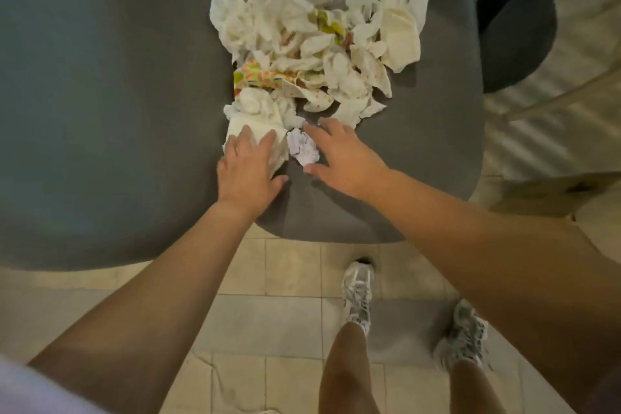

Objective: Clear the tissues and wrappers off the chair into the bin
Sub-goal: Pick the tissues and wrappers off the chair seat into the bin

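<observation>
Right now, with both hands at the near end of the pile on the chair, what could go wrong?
1. The pile of tissues and wrappers is loose and wide; two hands may not gather it all, so pieces could drop on the tiled floor.
2. The crumpled paper ball lies apart between the left hand and the right hand, near the chair edge, and may roll off.
3. No bin is visible here.

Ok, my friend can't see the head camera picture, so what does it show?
A person reaches both hands down to a pile of tissues and wrappers on a grey chair. The left hand lies flat on a white tissue, and the right hand spreads open beside a small paper ball. Their shoes stand on a tiled floor; no bin shows.
</observation>
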